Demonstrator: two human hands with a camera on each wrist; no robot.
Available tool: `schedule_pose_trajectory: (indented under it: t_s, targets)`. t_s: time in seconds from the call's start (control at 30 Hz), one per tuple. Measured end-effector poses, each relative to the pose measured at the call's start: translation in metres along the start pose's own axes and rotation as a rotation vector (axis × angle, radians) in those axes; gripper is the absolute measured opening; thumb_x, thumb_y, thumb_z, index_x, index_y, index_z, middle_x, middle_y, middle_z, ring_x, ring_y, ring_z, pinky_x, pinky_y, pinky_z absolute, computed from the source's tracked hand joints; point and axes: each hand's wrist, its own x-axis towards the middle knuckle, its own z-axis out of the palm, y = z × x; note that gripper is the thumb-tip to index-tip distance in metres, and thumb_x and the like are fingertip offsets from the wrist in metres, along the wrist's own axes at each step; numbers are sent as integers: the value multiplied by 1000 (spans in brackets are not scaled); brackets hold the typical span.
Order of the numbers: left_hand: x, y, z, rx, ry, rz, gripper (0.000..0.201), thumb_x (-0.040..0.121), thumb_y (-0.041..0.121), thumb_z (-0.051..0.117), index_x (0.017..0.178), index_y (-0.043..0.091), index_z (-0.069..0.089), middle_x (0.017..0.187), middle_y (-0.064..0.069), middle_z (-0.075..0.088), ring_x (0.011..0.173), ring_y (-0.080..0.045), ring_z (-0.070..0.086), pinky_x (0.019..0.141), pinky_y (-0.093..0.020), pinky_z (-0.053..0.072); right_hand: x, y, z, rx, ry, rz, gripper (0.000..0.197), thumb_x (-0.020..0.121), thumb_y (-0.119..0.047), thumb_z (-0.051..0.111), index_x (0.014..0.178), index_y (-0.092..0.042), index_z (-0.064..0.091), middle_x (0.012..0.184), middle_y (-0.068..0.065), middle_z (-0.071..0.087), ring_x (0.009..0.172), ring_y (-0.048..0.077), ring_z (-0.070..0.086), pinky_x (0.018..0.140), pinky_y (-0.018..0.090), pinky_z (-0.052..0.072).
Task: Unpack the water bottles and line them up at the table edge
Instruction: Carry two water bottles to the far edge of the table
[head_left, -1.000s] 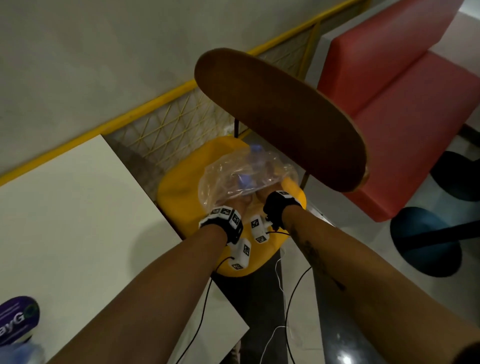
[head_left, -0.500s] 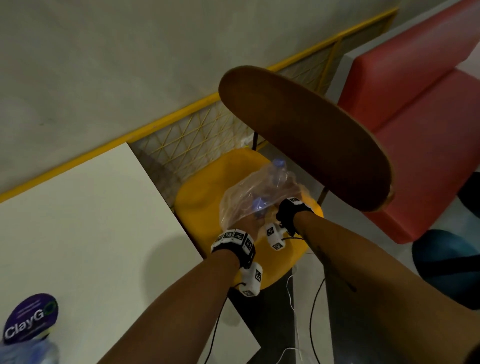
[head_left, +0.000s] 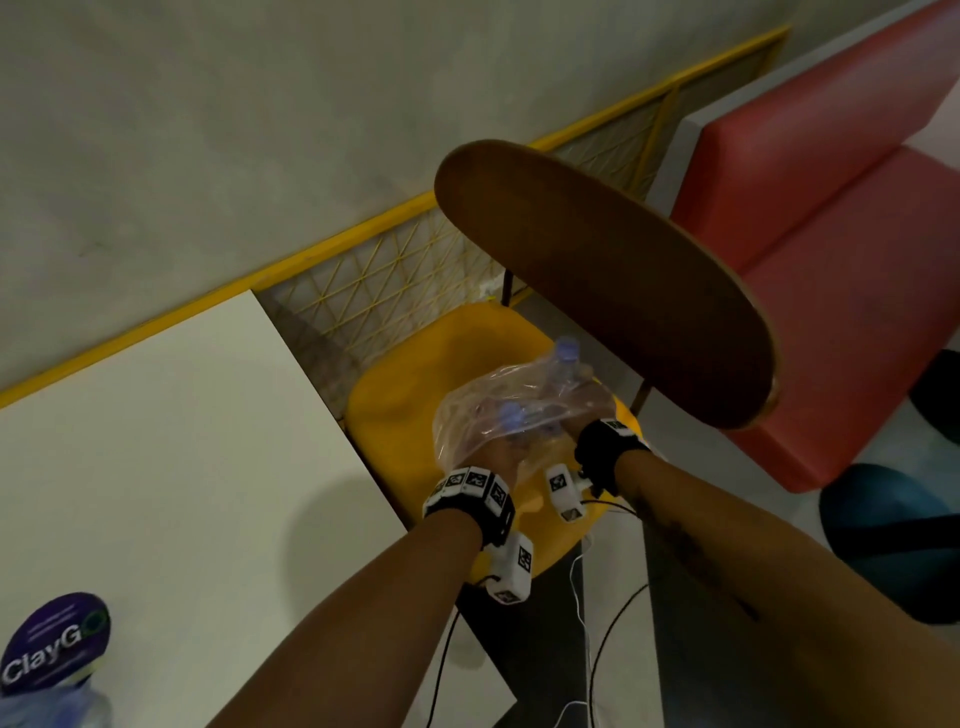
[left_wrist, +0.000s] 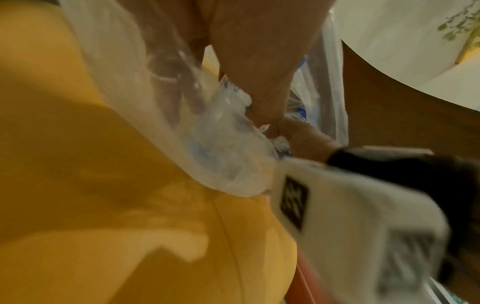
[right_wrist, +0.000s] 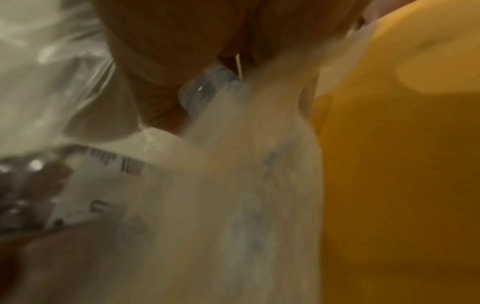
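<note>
Clear plastic bag (head_left: 485, 415) of water bottles (head_left: 563, 364) sits on yellow chair seat (head_left: 395, 410), just right of table (head_left: 156, 441). Both hands at bag's near side: left hand (head_left: 501, 457) clenched on bag film, right hand (head_left: 576, 423) grip grasping bag too. Bottles' long axis points away, caps toward chair back. Left hand nearer table.

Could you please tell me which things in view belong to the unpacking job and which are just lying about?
Job:
plastic bag of water bottles on the yellow chair
left hand, right hand, both gripping the bag
white table

Just about:
purple sticker
red bench
yellow railing
</note>
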Motion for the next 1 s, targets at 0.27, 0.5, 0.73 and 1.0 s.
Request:
schedule_pose_trajectory:
  t_s: [0.27, 0.5, 0.73, 1.0]
  targets:
    - [5, 9, -7, 114, -98, -174, 59, 100, 66, 40, 143, 28, 55, 133, -7, 66, 117, -33, 64, 98, -40, 52, -18, 15, -29, 173, -171, -15, 16, 63, -38, 75, 75, -31, 66, 77, 2, 75, 66, 20, 70, 66, 33, 56]
    - [-29, 32, -15, 20, -154, -228, 48, 95, 63, 48, 130, 32, 60, 126, -8, 65, 103, -31, 63, 88, -39, 52, -52, 31, -33, 182, -331, -1, 31, 81, -43, 72, 94, -15, 74, 80, 3, 77, 68, 18, 71, 60, 28, 55]
    - [-71, 40, -3, -7, -128, -26, 21, 95, 38, 64, 79, 26, 57, 79, 6, 59, 67, -9, 56, 61, -26, 43, -103, 64, -22, 117, -239, -103, 28, 72, -50, 72, 97, -37, 68, 93, -8, 74, 85, 11, 70, 79, 33, 56]
    - [-123, 12, 16, 106, -194, 185, 36, 62, 42, 78, 84, 22, 58, 84, 6, 65, 74, -18, 64, 75, -42, 59, -176, 105, -2, 111, -122, -46, 36, 60, -43, 84, 92, -35, 68, 81, -12, 75, 73, -2, 69, 77, 31, 59]
